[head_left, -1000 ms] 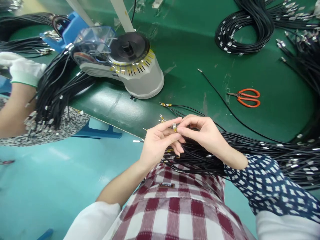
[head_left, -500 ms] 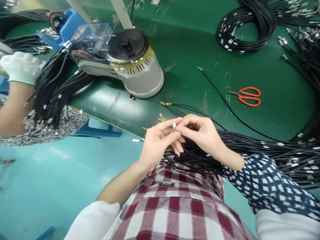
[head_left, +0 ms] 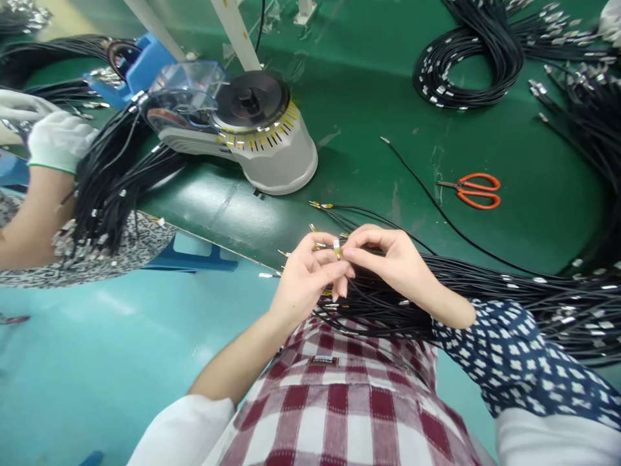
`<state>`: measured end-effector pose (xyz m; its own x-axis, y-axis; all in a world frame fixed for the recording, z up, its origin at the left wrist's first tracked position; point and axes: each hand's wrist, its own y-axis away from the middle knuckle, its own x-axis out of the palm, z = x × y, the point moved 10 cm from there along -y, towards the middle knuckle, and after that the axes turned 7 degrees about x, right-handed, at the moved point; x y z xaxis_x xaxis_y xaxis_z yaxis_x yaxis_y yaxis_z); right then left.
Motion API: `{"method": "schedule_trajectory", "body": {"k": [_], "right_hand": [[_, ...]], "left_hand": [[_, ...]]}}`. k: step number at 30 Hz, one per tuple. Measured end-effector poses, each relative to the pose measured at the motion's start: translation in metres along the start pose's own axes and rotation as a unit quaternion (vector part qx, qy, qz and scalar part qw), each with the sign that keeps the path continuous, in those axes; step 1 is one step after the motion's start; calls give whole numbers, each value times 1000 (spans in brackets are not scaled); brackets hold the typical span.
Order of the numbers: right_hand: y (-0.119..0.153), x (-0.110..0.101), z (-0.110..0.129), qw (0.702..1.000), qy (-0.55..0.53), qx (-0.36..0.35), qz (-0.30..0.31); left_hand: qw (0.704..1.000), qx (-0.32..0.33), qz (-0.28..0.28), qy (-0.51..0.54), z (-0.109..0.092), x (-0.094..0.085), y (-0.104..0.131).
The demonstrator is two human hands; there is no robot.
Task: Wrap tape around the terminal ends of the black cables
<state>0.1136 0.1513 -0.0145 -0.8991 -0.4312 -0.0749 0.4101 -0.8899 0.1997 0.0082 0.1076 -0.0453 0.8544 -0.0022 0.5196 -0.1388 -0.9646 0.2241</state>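
My left hand and my right hand meet over the table's near edge. Between their fingertips is a small cable end with a white tag and a yellow band. My left thumb and fingers are closed round it from the left. From the right, my right thumb and index finger pinch it. A thick bundle of black cables runs beneath my hands and off to the right. More cable ends with yellow bands lie just beyond my left fingers.
A grey tape dispenser stands beyond my hands on the green table. Orange-handled scissors lie to the right, near a single cable. A coiled bundle is farther back. At the left, a person's gloved hand is beside hanging cables.
The view has shifted slightly. My left index finger has drawn back and bent by the tag. At the left, the other person's gloved hands have moved, and something white now shows at the top right.
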Motion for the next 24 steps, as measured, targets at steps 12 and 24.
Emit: {"method": "schedule_trajectory", "body": {"k": [12,24], "right_hand": [[4,-2,6,999,11,-29,-5],[-7,4,-3,996,-52,17,74]], "left_hand": [[995,-82,-45,43,21,-9,4],[999,-29,-18,-14,19,1,7]]}}
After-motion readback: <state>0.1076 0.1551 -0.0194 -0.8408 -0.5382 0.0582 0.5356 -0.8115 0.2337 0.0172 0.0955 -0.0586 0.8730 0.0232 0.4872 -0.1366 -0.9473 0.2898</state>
